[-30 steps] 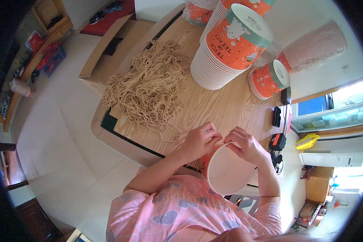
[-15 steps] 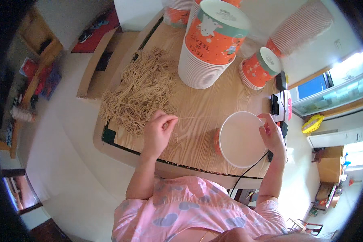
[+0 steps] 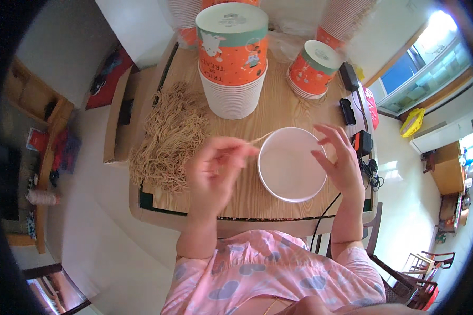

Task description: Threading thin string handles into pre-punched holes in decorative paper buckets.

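A white-lined paper bucket (image 3: 292, 167) stands on the wooden table, its mouth toward me. At its left, my left hand (image 3: 219, 164), slightly blurred, pinches a thin beige string (image 3: 261, 138) that stretches to the bucket's upper left rim. My right hand (image 3: 342, 160) is by the right rim, thumb and fingers apart and holding nothing. A tangled heap of beige strings (image 3: 172, 137) lies left of my left hand. Beyond my hands rises a tall stack of upside-down orange, green and white paper buckets (image 3: 231, 65).
A shorter upside-down bucket stack (image 3: 314, 68) stands farther right, with plastic-wrapped stacks (image 3: 347, 20) behind it. Black devices (image 3: 347, 112) and a cable bundle (image 3: 372, 176) line the table's right edge. A cardboard box (image 3: 122, 118) sits beyond the left edge.
My right hand has let go of the bucket's rim and its fingers have spread. My left hand has brought the string right, to the rim. The view has shifted.
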Motion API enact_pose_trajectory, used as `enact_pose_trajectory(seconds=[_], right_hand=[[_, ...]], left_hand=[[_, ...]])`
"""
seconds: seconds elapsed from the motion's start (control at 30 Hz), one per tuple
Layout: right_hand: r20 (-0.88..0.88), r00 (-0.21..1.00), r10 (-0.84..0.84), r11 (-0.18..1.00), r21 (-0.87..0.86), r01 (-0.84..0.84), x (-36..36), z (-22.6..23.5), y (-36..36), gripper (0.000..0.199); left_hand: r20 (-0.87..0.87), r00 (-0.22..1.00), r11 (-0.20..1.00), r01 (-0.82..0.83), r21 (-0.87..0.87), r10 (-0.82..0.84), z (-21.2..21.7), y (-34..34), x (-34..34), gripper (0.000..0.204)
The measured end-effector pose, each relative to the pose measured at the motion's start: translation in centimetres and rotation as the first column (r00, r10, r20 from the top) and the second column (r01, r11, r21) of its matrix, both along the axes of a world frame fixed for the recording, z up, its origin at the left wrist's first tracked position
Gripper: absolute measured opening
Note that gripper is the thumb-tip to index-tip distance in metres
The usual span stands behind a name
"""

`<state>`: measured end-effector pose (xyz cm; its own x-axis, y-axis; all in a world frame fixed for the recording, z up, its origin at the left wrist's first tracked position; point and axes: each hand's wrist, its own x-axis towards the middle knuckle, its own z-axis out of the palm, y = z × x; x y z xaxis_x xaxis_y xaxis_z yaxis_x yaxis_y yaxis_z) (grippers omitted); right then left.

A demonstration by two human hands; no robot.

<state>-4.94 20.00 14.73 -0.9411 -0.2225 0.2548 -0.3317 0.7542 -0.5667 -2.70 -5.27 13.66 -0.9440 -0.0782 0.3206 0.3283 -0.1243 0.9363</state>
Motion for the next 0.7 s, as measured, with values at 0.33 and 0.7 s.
enact_pose_trajectory(seconds=[0.33,0.7], right_hand=[[0.050,0.998,-0.035,0.856,-0.515,0.056,-5.0,0.1,1.9,0.020],[-0.087,0.994,0.061,0.974,-0.213,-0.079,3.1,0.8,1.5,0.041]], left_hand=[[-0.213,0.949,0.960,0.260,0.105,-0.234,2.8,4.0,1.2,0.011],[0.006,0.995,0.907,0.097,-0.410,-0.103,-2.2,4.1,2.7,0.013]])
